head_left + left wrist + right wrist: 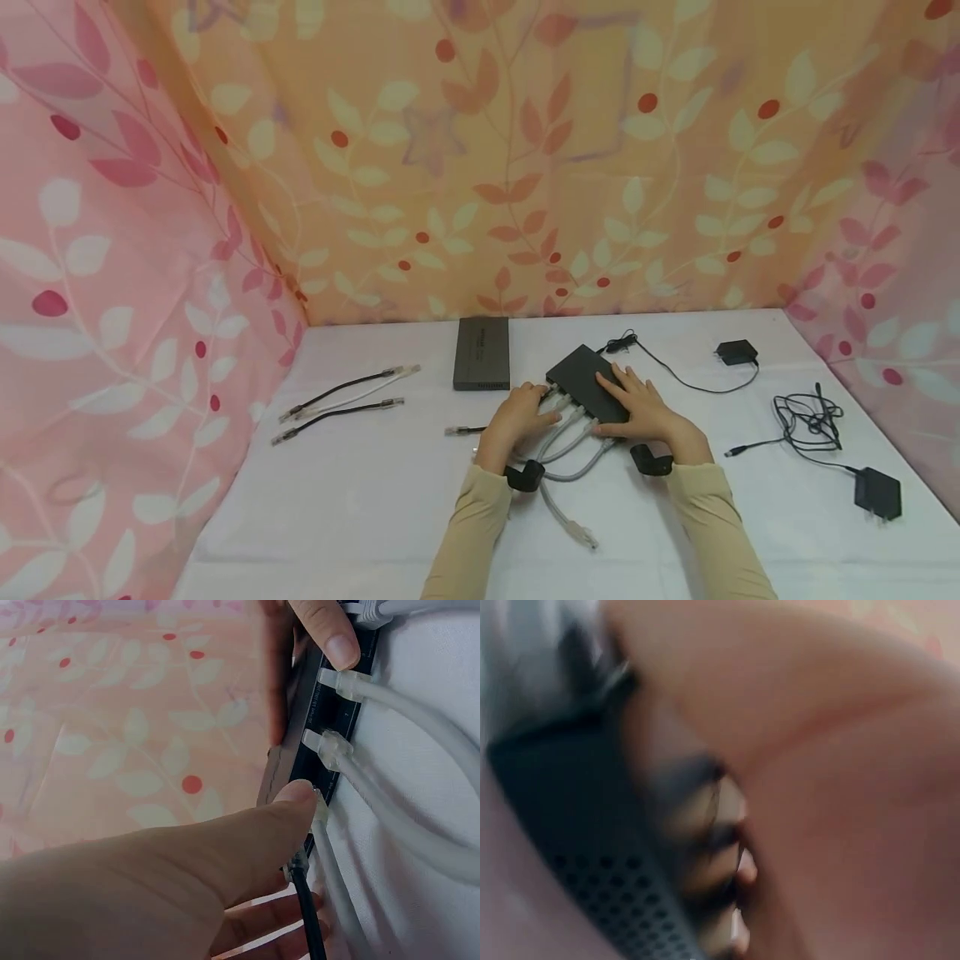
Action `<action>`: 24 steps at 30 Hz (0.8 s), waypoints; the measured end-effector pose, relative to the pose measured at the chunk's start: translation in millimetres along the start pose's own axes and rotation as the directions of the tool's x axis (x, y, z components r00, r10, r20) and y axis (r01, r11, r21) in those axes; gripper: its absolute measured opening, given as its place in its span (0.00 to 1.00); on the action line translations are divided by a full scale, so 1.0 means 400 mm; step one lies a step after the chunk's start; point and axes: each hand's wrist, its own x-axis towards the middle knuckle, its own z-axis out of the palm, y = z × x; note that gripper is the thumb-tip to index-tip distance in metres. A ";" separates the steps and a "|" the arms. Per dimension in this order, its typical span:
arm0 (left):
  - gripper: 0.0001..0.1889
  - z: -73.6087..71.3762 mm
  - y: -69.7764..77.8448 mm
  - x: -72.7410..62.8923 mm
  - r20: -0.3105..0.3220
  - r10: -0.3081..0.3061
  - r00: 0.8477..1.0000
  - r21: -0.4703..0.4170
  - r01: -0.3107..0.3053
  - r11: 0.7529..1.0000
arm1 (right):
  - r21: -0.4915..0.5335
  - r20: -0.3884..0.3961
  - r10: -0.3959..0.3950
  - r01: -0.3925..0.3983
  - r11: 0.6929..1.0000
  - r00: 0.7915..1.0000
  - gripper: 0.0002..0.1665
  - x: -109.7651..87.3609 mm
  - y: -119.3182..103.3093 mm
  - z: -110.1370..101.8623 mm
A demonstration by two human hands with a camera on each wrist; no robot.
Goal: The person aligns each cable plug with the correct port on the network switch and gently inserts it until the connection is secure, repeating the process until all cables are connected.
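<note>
A dark network switch (588, 379) is turned at an angle, several grey cables (558, 446) plugged along its front edge. My left hand (517, 421) is at its left corner. In the left wrist view its thumb (296, 796) lies on the port edge, its fingers behind a black cable (306, 907) plugged there. My right hand (641, 408) holds the switch's right end, fingers spread over the top and thumb at the port edge. In the right wrist view the vented side of the switch (562, 795) shows, blurred.
A second dark switch box (482, 354) lies at the back. Short black and white cables (345, 400) are on the left. Behind and right are a black power adapter (737, 352) with its cord and another adapter (877, 493) with a coiled cord. Patterned cloth (487, 167) hangs behind the white table.
</note>
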 end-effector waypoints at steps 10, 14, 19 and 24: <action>0.34 0.002 0.007 -0.005 0.067 0.013 0.998 0.061 -0.017 0.998 | -0.001 -0.087 0.009 -0.009 1.000 0.996 0.59 0.011 0.071 0.002; 0.36 0.004 0.010 -0.007 0.071 0.016 0.997 0.078 -0.021 0.997 | -0.004 -0.132 0.029 -0.030 1.000 0.991 0.58 0.007 0.092 0.002; 0.35 0.010 0.010 -0.004 0.061 0.009 0.998 0.108 -0.015 0.994 | -0.014 -0.179 0.053 -0.057 0.998 0.982 0.56 0.003 0.115 -0.002; 0.39 0.012 0.008 -0.005 0.067 0.002 0.998 0.117 -0.010 0.993 | -0.011 -0.199 0.087 -0.091 0.996 0.976 0.55 -0.001 0.131 -0.005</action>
